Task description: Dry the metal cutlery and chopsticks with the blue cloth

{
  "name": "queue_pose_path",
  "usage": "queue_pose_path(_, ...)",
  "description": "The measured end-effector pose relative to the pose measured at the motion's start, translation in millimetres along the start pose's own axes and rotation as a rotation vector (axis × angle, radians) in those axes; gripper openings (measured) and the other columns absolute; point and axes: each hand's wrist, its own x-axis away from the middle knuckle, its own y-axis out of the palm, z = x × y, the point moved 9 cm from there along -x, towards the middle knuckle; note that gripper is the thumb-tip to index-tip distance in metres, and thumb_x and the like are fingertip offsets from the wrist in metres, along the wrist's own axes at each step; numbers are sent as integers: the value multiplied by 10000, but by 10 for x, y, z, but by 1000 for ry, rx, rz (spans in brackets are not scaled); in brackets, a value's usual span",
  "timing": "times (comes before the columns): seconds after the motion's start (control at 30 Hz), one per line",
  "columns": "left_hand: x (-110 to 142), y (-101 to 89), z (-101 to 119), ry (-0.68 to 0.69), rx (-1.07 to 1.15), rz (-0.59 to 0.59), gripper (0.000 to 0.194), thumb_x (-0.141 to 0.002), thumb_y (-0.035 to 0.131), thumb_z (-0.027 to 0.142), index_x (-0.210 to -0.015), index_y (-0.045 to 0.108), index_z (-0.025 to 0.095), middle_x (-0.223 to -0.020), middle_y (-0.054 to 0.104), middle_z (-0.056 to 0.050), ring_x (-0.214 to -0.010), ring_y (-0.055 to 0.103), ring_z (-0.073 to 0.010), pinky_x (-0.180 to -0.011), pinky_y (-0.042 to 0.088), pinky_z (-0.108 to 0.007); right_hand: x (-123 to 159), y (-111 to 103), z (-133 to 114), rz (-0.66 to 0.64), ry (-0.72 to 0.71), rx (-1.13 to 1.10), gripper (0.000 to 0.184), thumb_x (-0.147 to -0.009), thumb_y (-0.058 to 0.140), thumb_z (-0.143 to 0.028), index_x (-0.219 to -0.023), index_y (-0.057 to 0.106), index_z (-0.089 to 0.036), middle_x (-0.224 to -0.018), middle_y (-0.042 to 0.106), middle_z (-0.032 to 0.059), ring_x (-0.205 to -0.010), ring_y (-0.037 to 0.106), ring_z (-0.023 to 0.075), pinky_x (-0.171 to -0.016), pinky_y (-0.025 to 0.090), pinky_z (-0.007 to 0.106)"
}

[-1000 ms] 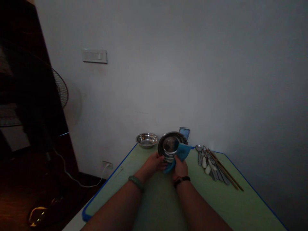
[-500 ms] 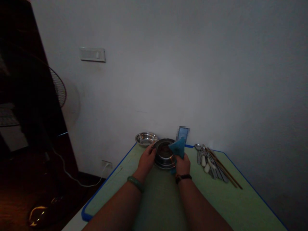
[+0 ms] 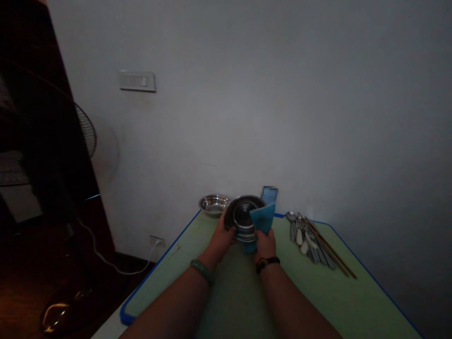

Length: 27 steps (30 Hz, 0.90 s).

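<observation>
My left hand (image 3: 221, 239) grips the left rim of a steel bowl (image 3: 242, 217), which is lifted and tilted with its inside toward me. It seems to sit on one or more nested bowls; I cannot tell how many. My right hand (image 3: 265, 244) is closed on a blue cloth (image 3: 262, 221) pressed against the bowl's right rim. Both hands are above the far middle of the green table (image 3: 247, 292). A green bangle is on my left wrist, a dark band on my right.
A second steel bowl (image 3: 213, 203) stands at the table's far left corner. Spoons, forks and brown chopsticks (image 3: 316, 242) lie in a row at the far right. A small blue object (image 3: 270, 194) stands by the wall. A fan (image 3: 86, 132) and cable are at left.
The bowl was tilted up, then lowered flatter onto the table, and is now raised and tilted toward me again. The blue cloth moved around the right rim.
</observation>
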Motion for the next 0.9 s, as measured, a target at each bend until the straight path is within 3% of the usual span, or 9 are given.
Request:
queue_pose_path(0.17, -22, -30, -72, -43, 81, 45, 741, -659, 646, 178, -1301, 298, 306, -1295, 452, -92, -949, 585, -255, -629, 550, -352, 74, 168, 132, -127, 78, -94, 436, -583, 624, -194, -1009, 534, -175, -844, 683, 30, -688, 633, 174, -567, 499, 261)
queue_pose_path(0.4, -25, -24, -39, -38, 266, 68, 584, -681, 616, 118, -1190, 384, 288, -1151, 557, -66, -853, 626, -180, -662, 541, -309, 180, 387, 131, -363, 39, -54, 475, -632, 653, -368, -1061, 562, -183, -960, 679, 45, -834, 629, 190, -689, 500, 300)
queue_pose_path(0.53, -45, -68, -88, -138, 346, 124, 309, -797, 485, 205, -1098, 418, 237, -972, 624, -57, -731, 647, -170, -598, 549, -335, 164, 397, 199, -406, 30, 80, 452, -640, 624, -458, -985, 622, -166, -863, 697, 44, -829, 628, 204, -704, 490, 309)
queue_pose_path(0.67, -68, -159, -130, -174, 369, 220, 212, -830, 424, 209, -1040, 445, 191, -849, 638, -66, -671, 645, -168, -575, 546, -326, 154, 394, 295, -406, 71, 111, 447, -691, 544, -531, -928, 656, -169, -827, 699, 58, -851, 628, 214, -709, 486, 303)
queue_pose_path(0.77, -70, -123, -222, -269, 348, 191, 187, -787, 435, 110, -963, 493, 129, -728, 635, -76, -597, 632, -151, -538, 530, -260, 146, 386, 306, -368, 98, 15, 469, -725, 488, -562, -919, 661, -172, -825, 700, 61, -871, 626, 209, -721, 488, 297)
queue_pose_path(0.9, -27, -79, -358, -402, 246, 160, 163, -709, 426, 34, -809, 516, 126, -497, 537, -2, -372, 502, -92, -330, 395, -163, 154, 411, 247, -336, 172, -256, 444, -741, 503, -523, -977, 638, -171, -924, 688, 51, -909, 614, 194, -783, 486, 309)
